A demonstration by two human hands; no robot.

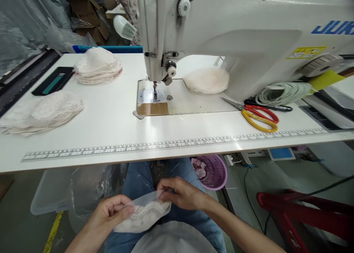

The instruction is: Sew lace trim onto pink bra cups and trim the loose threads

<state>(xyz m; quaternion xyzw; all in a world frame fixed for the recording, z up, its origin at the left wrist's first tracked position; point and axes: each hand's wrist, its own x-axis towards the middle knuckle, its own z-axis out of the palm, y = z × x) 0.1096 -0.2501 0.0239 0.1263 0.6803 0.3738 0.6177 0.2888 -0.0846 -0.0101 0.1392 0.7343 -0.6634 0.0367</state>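
Note:
A small piece of white lace fabric point(148, 214) with a sheer edge is stretched between my two hands, over my lap and below the table edge. My left hand point(114, 210) pinches its left end between thumb and fingers. At the upper right of the piece, my right hand point(181, 194) grips the sheer edge, fingers bent. Above them on the table stands a white sewing machine point(243, 35); its needle and presser foot point(155, 92) have no fabric beneath. Stacked lace pieces point(41, 111) and a second stack of white pieces point(96, 65) lie on the left.
Scissors point(257, 116) with red and yellow handles lie right of the needle plate, beside coiled pale cord point(283, 93). Cream oval pieces point(207, 80) rest under the machine arm. A ruler strip point(166, 145) runs along the front edge. A purple basket point(218, 174) stands below; a phone point(54, 80) lies left.

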